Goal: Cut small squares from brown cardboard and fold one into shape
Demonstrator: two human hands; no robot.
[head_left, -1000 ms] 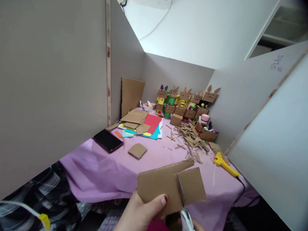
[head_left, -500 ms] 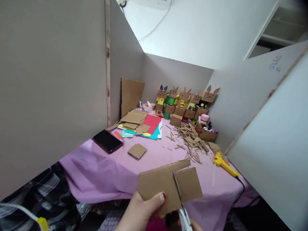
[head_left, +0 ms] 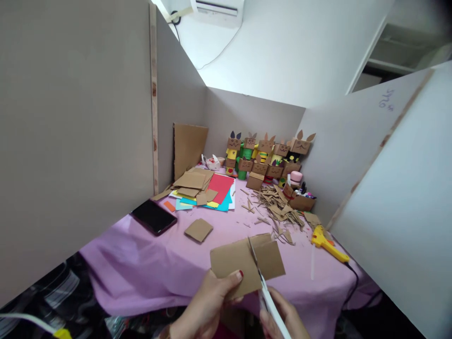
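My left hand grips a piece of brown cardboard by its lower left part, thumb on top. My right hand is closed round the handles of white-handled scissors. Their blades cross the cardboard from its lower edge up past its top edge. A squarish flap of the cardboard lies to the right of the blades. Behind the sheet, on the pink cloth, rests a small squarish stack of cardboard.
At the left lie a phone and coloured paper under cardboard pieces. Cardboard scraps are heaped right of centre. A yellow glue gun with a cord lies at the right edge. Cardboard animal figures stand at the back, between grey partitions.
My right hand has come further into view with the scissors. The blades now reach past the cardboard's top edge, and the cardboard has turned slightly. The whole view has shifted a little.
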